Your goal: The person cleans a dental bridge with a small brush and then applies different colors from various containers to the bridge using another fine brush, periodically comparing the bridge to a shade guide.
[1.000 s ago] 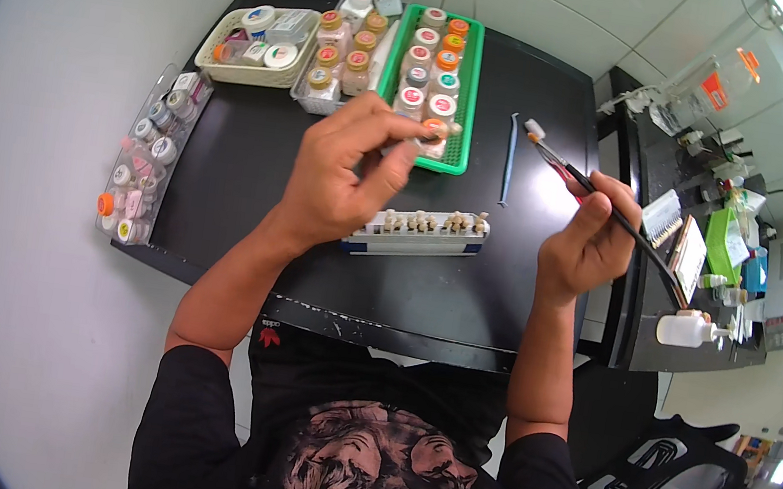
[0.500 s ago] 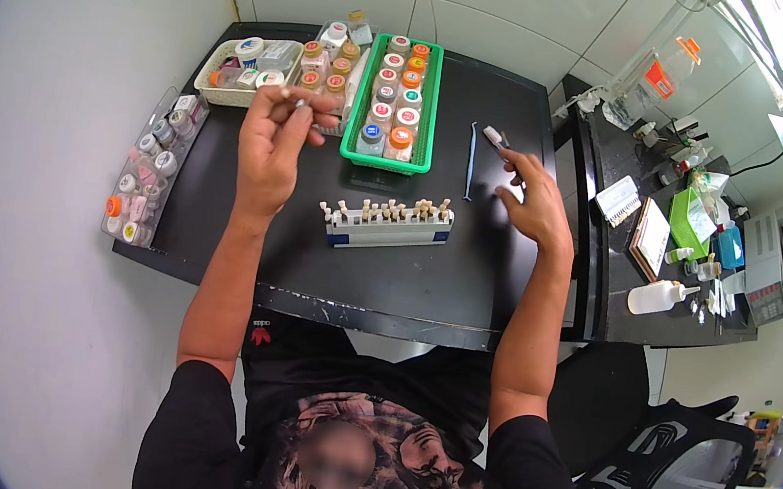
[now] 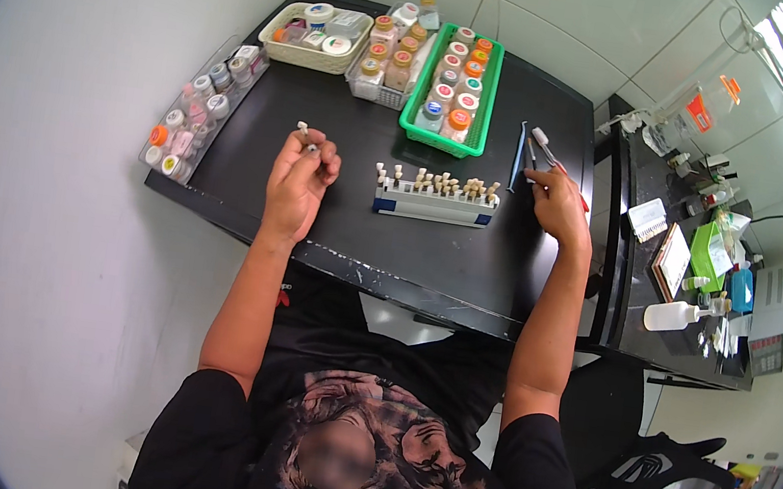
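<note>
Pinched in the fingers of my left hand [image 3: 300,188] is a small white tooth-shaped piece [image 3: 303,127], its tip sticking up above the fingertips. To the right of that hand stands a long white rack with blue ends [image 3: 436,209], carrying a row of tooth-coloured shade tabs [image 3: 468,191]. My right hand [image 3: 563,206] rests low over the table's right side, its fingertips closed at the near end of a thin dark stick-like tool [image 3: 530,152]. A toothbrush [image 3: 541,137] lies beside it, its handle partly under the hand. Left of these lies a slim blue double-ended instrument [image 3: 519,157].
A green basket [image 3: 405,130] of capped jars stands behind the rack. Left of it are a clear bin of bottles [image 3: 368,89], a cream basket [image 3: 267,47] and a long clear tray of jars [image 3: 184,180]. A side counter holds a squeeze bottle [image 3: 667,316] and notebook [image 3: 673,254].
My left hand has drawn back toward me from the baskets, and the white piece now points up. My right hand has shifted onto the thin tool beside the toothbrush. The view has shifted too.
</note>
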Tool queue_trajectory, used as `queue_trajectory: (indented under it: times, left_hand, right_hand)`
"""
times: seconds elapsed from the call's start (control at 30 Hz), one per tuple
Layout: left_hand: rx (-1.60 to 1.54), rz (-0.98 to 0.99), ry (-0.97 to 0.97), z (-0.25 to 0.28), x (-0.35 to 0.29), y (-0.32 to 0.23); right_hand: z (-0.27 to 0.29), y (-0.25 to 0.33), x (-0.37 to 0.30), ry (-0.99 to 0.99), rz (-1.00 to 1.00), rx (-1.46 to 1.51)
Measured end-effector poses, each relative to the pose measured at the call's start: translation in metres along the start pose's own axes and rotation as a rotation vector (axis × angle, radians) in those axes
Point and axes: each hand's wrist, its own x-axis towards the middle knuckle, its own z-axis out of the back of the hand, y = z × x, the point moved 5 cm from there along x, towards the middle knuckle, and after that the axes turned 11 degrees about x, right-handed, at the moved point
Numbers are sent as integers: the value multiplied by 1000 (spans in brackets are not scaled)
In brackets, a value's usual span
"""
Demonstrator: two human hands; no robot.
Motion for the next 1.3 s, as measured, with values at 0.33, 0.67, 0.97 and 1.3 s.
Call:
queue_trajectory:
  times: [0.33,0.67,0.97,1.3]
  left_hand:
    - [315,-112,-4,-14,-3,13]
    - [832,-299,96,-25,-18,10]
    - [875,-229,188,-37,-18,12]
    - [938,-157,221,-41,-13,12]
  right_hand:
    - [5,-10,0,-248,-125,-24]
    - [0,-8,2,-156,-246,-68]
    - [10,-76,8,-484,-197,-206]
    - [28,128,-116,-458,172,473]
